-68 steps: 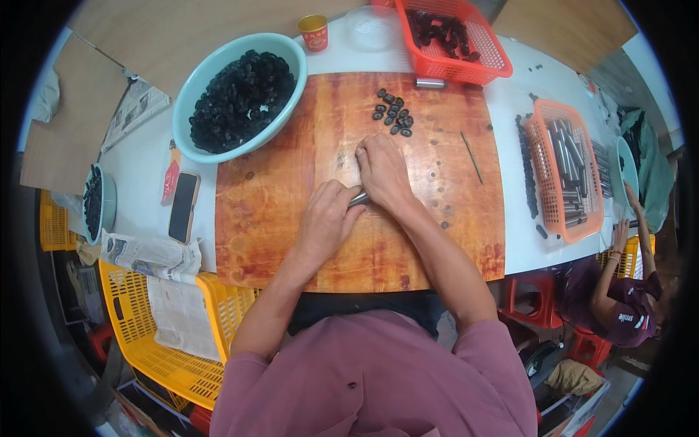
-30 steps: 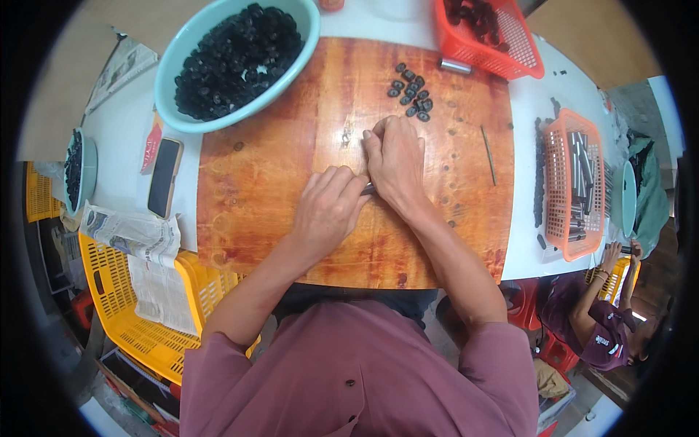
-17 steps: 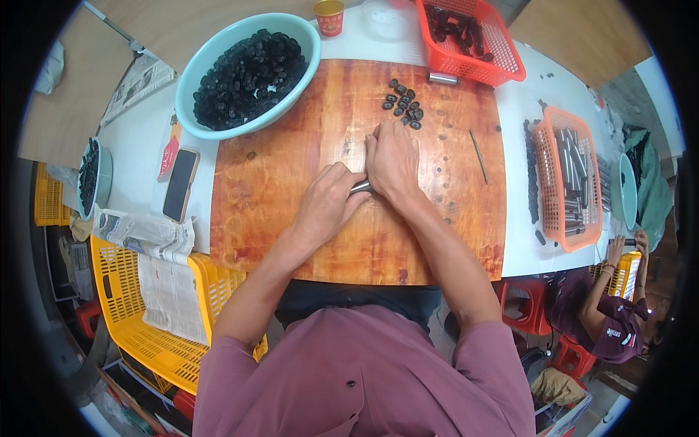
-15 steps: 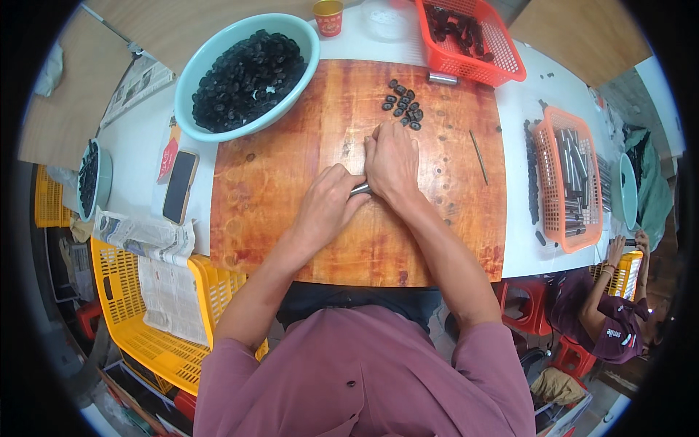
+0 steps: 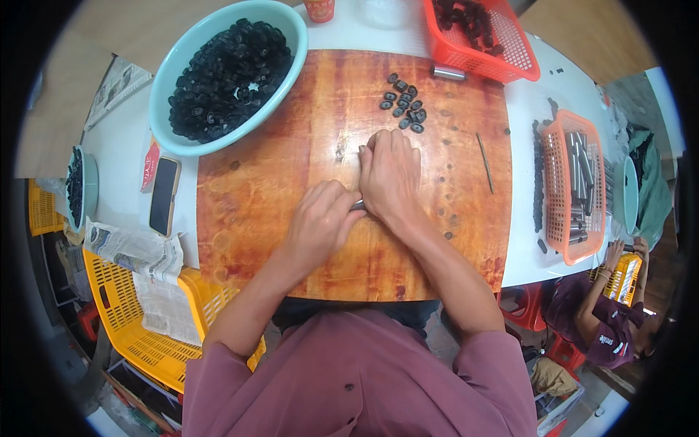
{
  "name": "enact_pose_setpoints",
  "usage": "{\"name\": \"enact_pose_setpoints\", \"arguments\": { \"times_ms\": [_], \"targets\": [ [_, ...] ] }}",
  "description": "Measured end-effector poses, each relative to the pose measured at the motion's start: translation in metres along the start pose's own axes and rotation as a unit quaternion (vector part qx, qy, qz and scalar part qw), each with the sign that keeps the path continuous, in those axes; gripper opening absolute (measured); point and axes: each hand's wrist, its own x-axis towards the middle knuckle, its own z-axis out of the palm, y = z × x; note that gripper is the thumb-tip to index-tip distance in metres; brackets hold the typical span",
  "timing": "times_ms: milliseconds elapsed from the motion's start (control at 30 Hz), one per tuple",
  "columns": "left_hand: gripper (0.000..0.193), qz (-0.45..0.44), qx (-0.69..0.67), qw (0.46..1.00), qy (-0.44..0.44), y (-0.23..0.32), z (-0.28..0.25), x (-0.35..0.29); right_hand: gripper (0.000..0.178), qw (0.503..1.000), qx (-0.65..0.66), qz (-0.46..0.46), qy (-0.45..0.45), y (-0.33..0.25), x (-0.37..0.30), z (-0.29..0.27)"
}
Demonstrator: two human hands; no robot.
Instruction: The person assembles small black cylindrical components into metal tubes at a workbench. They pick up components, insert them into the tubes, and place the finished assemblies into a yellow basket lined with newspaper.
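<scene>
My left hand (image 5: 320, 218) is closed round a short metal tube (image 5: 358, 205), with only a bit of it showing between the hands. The tube runs in under my right hand (image 5: 391, 173), which is curled over its other end with the knuckles up. What lies beneath the right palm and fingers is hidden. Both hands rest low over the stained wooden board (image 5: 247, 226). Just beyond the right fingertips lies a loose cluster of small black oval pieces (image 5: 404, 104).
A teal basin (image 5: 274, 121) heaped with black pieces stands far left, near a phone (image 5: 165, 197). A red basket (image 5: 520, 62), a metal cylinder (image 5: 448, 73) and a thin rod (image 5: 485, 162) are right. An orange basket (image 5: 555, 240) holds metal tubes. A co-worker (image 5: 608, 313) sits at far right.
The view has shifted slightly, so the basin and board sit a little differently in the picture. Both hands keep their hold, and the left fingers have shifted slightly on the tube.
</scene>
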Motion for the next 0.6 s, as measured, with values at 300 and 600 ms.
{"name": "enact_pose_setpoints", "arguments": {
  "times_ms": [300, 600],
  "targets": [
    [0.030, 0.004, 0.086, 0.996, -0.013, 0.004, 0.000, -0.008, 0.013, 0.999, 0.028, -0.028, 0.033, 0.013, -0.004, 0.016],
    [0.034, -0.336, -0.415, 0.845, 0.012, 0.024, -0.047, -0.010, 0.037, 0.933, 0.337, 0.104, 0.065, 0.028, -0.004, 0.006]
  ]
}}
